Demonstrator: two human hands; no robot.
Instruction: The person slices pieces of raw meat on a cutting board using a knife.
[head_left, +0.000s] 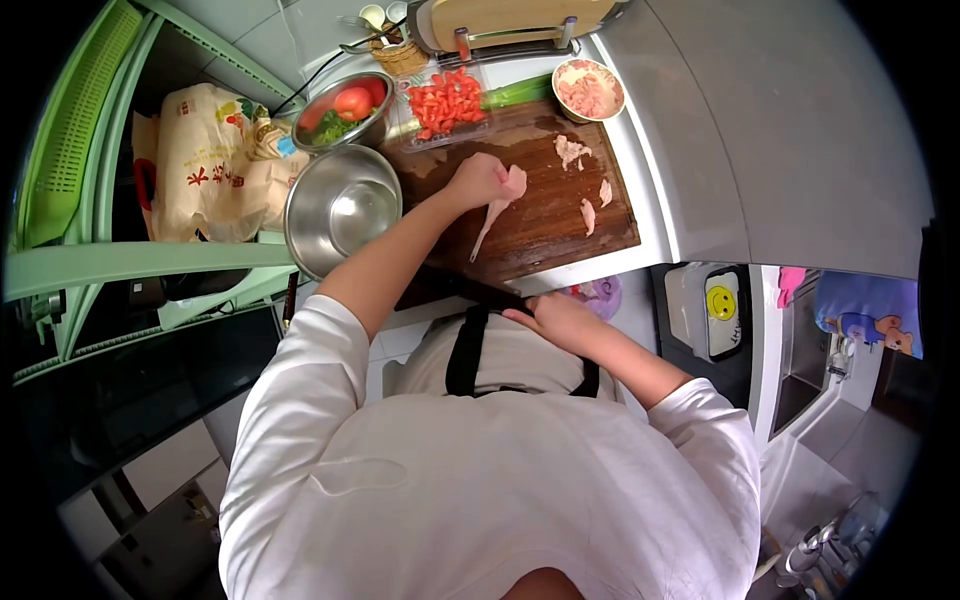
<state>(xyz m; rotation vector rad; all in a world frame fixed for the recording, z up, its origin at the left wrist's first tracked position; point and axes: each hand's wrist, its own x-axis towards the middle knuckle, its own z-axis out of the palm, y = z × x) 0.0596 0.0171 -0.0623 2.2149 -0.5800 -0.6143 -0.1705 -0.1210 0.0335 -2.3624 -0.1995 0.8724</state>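
Note:
My left hand (482, 182) is closed on a strip of pale raw meat (492, 215), which hangs down over the dark wooden cutting board (540, 240). In my right hand (560, 318), at the board's near edge, is the handle of a knife whose dark blade (480, 292) points left. Small scraps of meat (572, 151) lie on the right part of the board. Behind the board a clear tray (410, 130) holds chopped red pieces (446, 102), beside green stalks (518, 92). A bowl of cut meat (590, 92) stands at the back right corner.
An empty steel bowl (343, 212) stands left of the board, with a second steel bowl (378, 130) of tomato and greens behind it. A green shelf rack (150, 260) with a paper bag (205, 165) is at the left. Cutting boards (500, 22) stand upright at the back.

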